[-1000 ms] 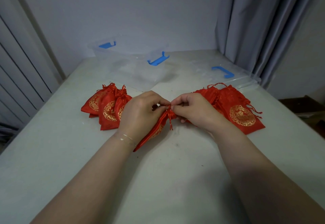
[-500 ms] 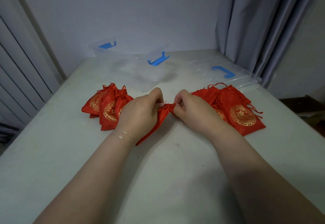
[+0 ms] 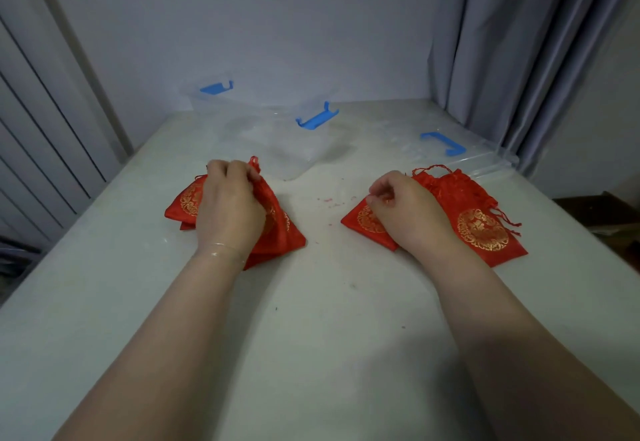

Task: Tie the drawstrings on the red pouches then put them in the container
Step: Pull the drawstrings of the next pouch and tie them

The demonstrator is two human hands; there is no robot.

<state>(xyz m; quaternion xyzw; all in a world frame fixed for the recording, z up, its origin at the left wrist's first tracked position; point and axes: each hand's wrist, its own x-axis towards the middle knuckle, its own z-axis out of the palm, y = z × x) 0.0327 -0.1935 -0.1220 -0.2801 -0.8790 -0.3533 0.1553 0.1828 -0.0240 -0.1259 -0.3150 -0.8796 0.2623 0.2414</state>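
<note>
Left hand [image 3: 230,205] grips left pouches [image 3: 277,226] (right hand [image 3: 405,212] curled)

A grey curtain [image 3: 512,60] hangs beside the white table [image 3: 329,336].

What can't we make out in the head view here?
- Pouches under the left hand: how many lie in the left pile, the hand covers them.
- Right hand: fingers curled over the right pile, whether they pinch a drawstring is hidden.
- Clear container: walls nearly invisible; contents unclear.
- Lid: far edge runs behind the curtain.
</note>
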